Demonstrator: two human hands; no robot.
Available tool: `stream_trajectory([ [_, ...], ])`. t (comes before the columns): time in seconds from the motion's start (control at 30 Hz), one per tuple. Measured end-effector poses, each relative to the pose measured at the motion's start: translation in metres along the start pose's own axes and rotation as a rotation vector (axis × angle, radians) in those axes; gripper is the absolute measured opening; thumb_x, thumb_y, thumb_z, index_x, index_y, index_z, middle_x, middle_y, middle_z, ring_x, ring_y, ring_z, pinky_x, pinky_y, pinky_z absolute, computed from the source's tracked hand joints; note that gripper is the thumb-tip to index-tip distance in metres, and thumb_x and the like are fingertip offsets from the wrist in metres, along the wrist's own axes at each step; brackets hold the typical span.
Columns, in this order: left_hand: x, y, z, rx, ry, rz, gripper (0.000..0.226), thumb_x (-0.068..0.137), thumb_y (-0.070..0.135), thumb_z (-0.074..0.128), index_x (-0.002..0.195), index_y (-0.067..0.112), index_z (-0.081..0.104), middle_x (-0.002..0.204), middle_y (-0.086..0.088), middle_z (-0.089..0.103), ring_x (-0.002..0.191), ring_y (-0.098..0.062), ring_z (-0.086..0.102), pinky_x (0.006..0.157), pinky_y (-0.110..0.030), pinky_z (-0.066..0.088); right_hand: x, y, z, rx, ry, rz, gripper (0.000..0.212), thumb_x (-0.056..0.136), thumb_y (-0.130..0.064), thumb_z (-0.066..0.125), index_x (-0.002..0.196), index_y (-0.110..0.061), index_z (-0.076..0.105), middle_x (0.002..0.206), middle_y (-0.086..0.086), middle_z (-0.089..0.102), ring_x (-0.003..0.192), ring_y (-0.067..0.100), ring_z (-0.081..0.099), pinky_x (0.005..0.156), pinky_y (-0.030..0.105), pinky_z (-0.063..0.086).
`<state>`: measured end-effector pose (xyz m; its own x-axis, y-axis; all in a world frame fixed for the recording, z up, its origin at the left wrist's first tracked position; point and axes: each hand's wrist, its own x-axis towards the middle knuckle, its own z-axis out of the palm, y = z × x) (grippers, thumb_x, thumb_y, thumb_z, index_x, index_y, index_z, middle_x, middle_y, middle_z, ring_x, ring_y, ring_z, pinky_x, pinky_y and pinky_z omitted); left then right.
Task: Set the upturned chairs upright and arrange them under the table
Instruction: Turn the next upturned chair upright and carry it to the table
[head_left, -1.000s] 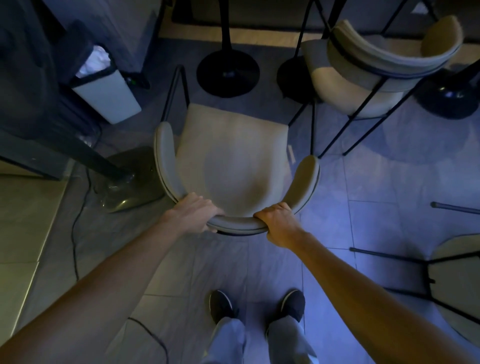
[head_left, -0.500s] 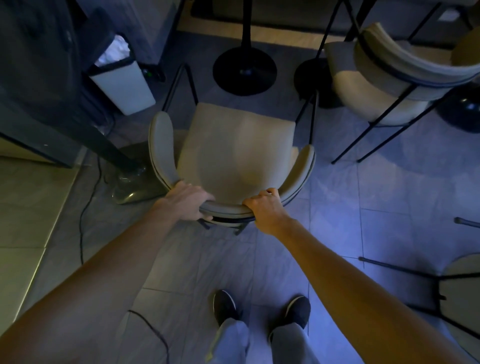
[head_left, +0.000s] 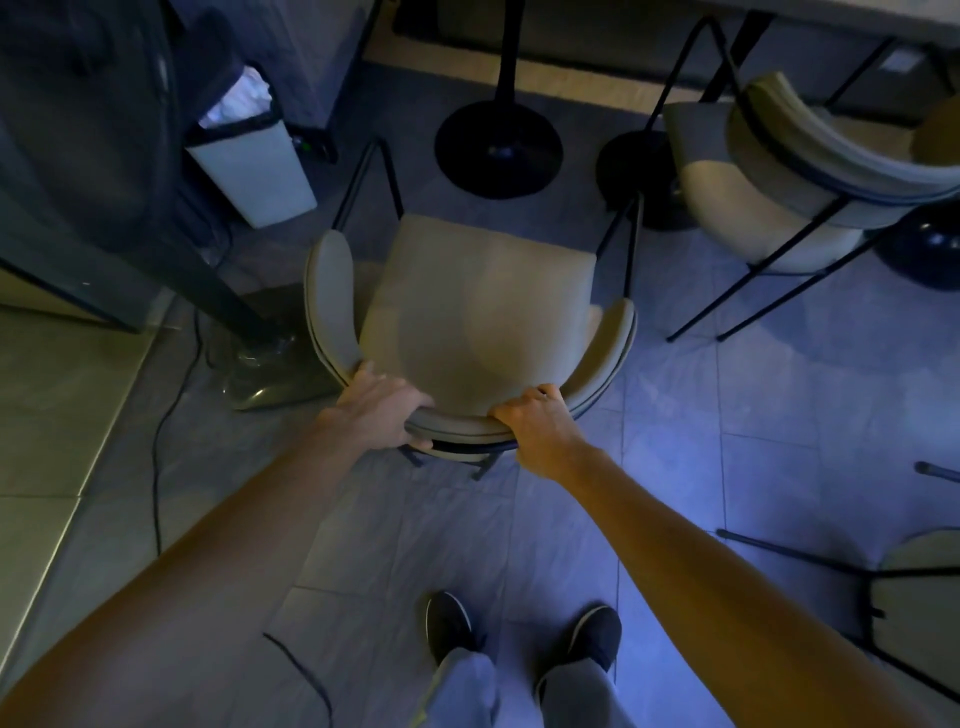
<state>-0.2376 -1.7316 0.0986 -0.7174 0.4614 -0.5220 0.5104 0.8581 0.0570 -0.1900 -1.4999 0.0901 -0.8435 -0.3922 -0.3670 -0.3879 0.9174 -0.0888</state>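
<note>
Floor (head_left: 727, 415) of grey tile carries everything. Beige armchair (head_left: 478, 306) stands upright on its black legs mid-frame, with its open front toward the black pedestal base (head_left: 498, 150) of the table. That line-up suggests a straight push should slide it under, though the surface above is out of view. Second chair (head_left: 769, 208), upper right, appears upright beside another dark base and is judged already parked. Third chair (head_left: 924, 597), lower right, lies tipped with its legs pointing sideways — untouched, probably next.

Left hand (head_left: 379, 410) and right hand (head_left: 540, 431) hold the curved backrest (head_left: 457, 423) at its top rail. They sit apart, one either side of centre, presumably so the chair can be steered without twisting. Fingers (head_left: 535, 397) of both hands curl over the rail — closed firmly on the backrest, nothing else held.
</note>
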Motion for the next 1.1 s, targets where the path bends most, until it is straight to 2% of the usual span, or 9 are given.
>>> stream_trajectory([
  [0.07, 0.001, 0.003, -0.003, 0.007, -0.028, -0.038, 0.047, 0.074, 0.069, 0.067, 0.112, 0.042, 0.066, 0.105, 0.011, 0.070, 0.108, -0.019, 0.061, 0.105, -0.057, 0.026, 0.000, 0.002, -0.005, 0.016, -0.020, -0.007, 0.042, 0.081, -0.011, 0.066, 0.120, -0.027, 0.063, 0.112, -0.004, 0.067, 0.111, 0.021, 0.055, 0.103, 0.035, 0.033],
  [0.17, 0.005, 0.010, -0.011, 0.022, -0.028, -0.093, 0.050, 0.074, 0.069, 0.067, 0.116, 0.042, 0.066, 0.107, 0.008, 0.069, 0.111, -0.021, 0.059, 0.109, -0.058, 0.020, 0.001, 0.009, -0.013, 0.020, -0.036, 0.006, 0.044, 0.083, -0.012, 0.066, 0.123, -0.028, 0.061, 0.116, -0.003, 0.066, 0.113, 0.022, 0.054, 0.105, 0.036, 0.031],
  [0.33, 0.028, 0.020, -0.031, 0.038, -0.060, -0.107, 0.049, 0.078, 0.066, 0.065, 0.116, 0.035, 0.065, 0.108, 0.004, 0.068, 0.107, -0.023, 0.062, 0.108, -0.064, 0.025, 0.014, 0.032, -0.022, -0.047, -0.047, 0.062, 0.047, 0.085, -0.010, 0.062, 0.125, -0.034, 0.056, 0.116, -0.003, 0.066, 0.110, 0.025, 0.053, 0.101, 0.039, 0.033],
  [0.47, 0.057, 0.018, -0.049, 0.038, -0.059, -0.107, 0.060, 0.079, 0.068, 0.063, 0.127, 0.031, 0.060, 0.118, 0.000, 0.066, 0.112, -0.026, 0.061, 0.108, -0.066, 0.025, 0.039, 0.057, -0.033, -0.053, -0.040, 0.074, 0.049, 0.084, -0.006, 0.061, 0.124, -0.033, 0.056, 0.114, -0.005, 0.066, 0.109, 0.025, 0.051, 0.100, 0.041, 0.031],
  [0.7, 0.117, 0.002, -0.080, -0.015, -0.029, -0.162, 0.046, 0.076, 0.066, 0.066, 0.108, 0.032, 0.066, 0.103, 0.004, 0.067, 0.103, -0.023, 0.063, 0.105, -0.067, 0.026, 0.098, 0.113, -0.058, -0.051, -0.052, 0.021, 0.046, 0.086, -0.007, 0.063, 0.124, -0.033, 0.057, 0.113, -0.005, 0.066, 0.110, 0.025, 0.048, 0.103, 0.045, 0.031],
  [0.83, 0.152, -0.012, -0.101, -0.049, -0.033, -0.193, 0.042, 0.077, 0.066, 0.065, 0.101, 0.033, 0.066, 0.102, 0.006, 0.066, 0.102, -0.022, 0.062, 0.104, -0.066, 0.025, 0.135, 0.140, -0.079, -0.074, -0.052, -0.023, 0.048, 0.083, -0.004, 0.062, 0.122, -0.032, 0.057, 0.110, -0.004, 0.067, 0.108, 0.025, 0.048, 0.100, 0.044, 0.029],
  [1.1, 0.198, -0.037, -0.131, -0.069, -0.028, -0.260, 0.050, 0.076, 0.069, 0.064, 0.109, 0.032, 0.065, 0.106, 0.004, 0.066, 0.104, -0.024, 0.062, 0.104, -0.064, 0.022, 0.193, 0.174, -0.112, -0.076, -0.079, -0.087, 0.048, 0.087, -0.006, 0.060, 0.126, -0.035, 0.055, 0.112, -0.005, 0.066, 0.112, 0.024, 0.047, 0.102, 0.043, 0.026],
])
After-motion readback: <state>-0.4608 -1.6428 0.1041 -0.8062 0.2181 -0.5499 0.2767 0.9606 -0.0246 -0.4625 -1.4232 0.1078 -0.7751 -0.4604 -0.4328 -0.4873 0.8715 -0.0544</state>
